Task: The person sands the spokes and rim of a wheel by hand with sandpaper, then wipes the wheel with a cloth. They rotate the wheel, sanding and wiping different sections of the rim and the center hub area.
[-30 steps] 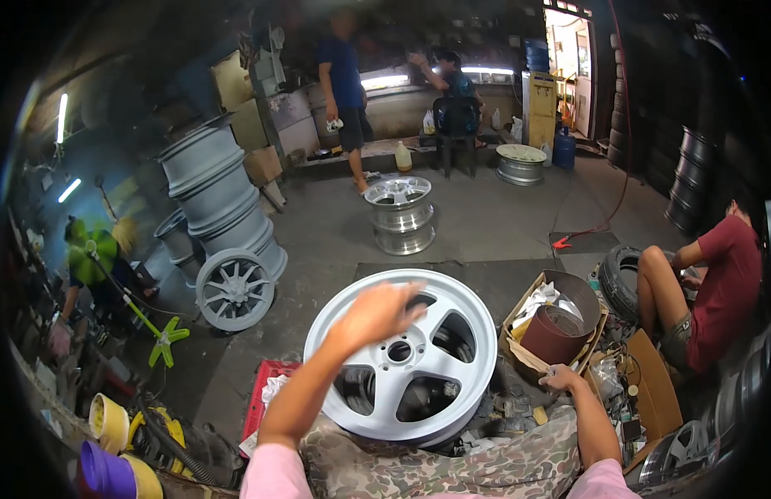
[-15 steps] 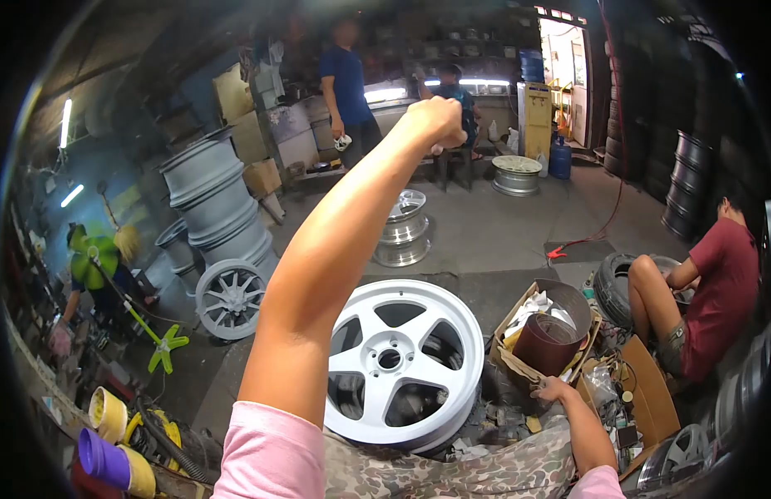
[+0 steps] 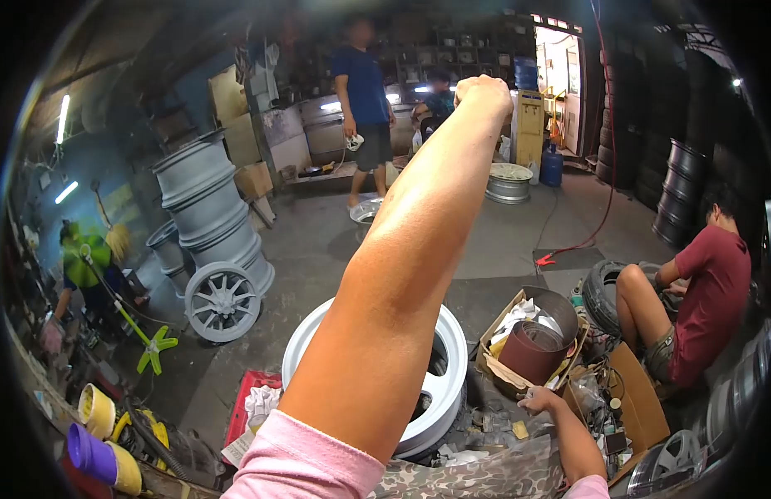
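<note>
My left arm reaches far forward and up. My left hand (image 3: 485, 90) is closed at the end of it, with the back of the hand toward me; whatever it may hold is hidden. Beneath that arm lies a white spoked car wheel (image 3: 442, 407), mostly covered by the forearm. My right hand (image 3: 538, 401) is low on the right, its fingers curled, beside the near edge of a cardboard box (image 3: 504, 376). In the box stand a brown roll of sandpaper (image 3: 531, 348) and white crumpled paper (image 3: 518, 314). Camouflage cloth (image 3: 477, 480) covers my lap.
A person in a maroon shirt (image 3: 714, 291) sits at right by a tire (image 3: 600, 295). A person in blue (image 3: 365, 87) stands at the back. Stacked grey rims (image 3: 207, 200), a spoked wheel (image 3: 223, 302) and a green fan (image 3: 90, 262) are left. A red hose (image 3: 606, 216) hangs right.
My left arm has swung to the right and now covers most of the white wheel. My right hand has shifted slightly left and down in view. The whole view has turned a little.
</note>
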